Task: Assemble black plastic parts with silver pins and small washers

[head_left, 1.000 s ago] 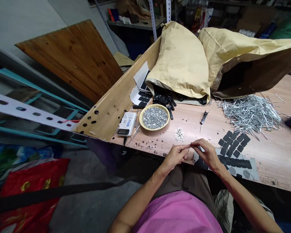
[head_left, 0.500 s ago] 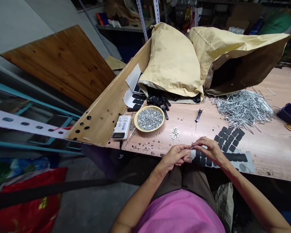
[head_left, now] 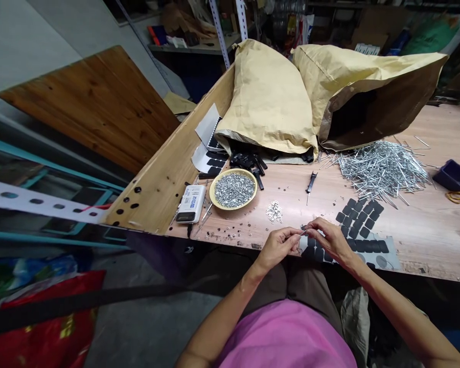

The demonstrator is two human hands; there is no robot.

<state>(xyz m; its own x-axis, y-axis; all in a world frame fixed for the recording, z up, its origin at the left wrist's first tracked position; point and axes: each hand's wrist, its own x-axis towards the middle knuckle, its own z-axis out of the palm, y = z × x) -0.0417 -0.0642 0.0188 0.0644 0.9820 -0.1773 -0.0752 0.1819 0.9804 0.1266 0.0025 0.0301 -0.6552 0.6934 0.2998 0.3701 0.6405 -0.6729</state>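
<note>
At the table's front edge, my left hand (head_left: 278,248) and my right hand (head_left: 328,238) meet fingertip to fingertip. Both are closed in a pinch on a thin metal pin (head_left: 302,233), mostly hidden by the fingers. Under and beside my right hand lies a pale sheet with black rounded pads (head_left: 371,246), and more loose black pads (head_left: 358,217) lie beyond it. A small heap of metal washers (head_left: 274,212) sits just past my left hand. Farther back lies a black-handled piece with a metal shaft (head_left: 311,188).
A yellow bowl (head_left: 213,193) full of small metal parts stands left, beside a white device (head_left: 191,203). Two large paper sacks (head_left: 268,97) lie at the back, with a pile of metal pins (head_left: 383,168) before the right one. A wooden board (head_left: 168,194) edges the left side.
The camera view has shifted slightly. My hands stay pinched together over the same spot, with only small finger movement.
</note>
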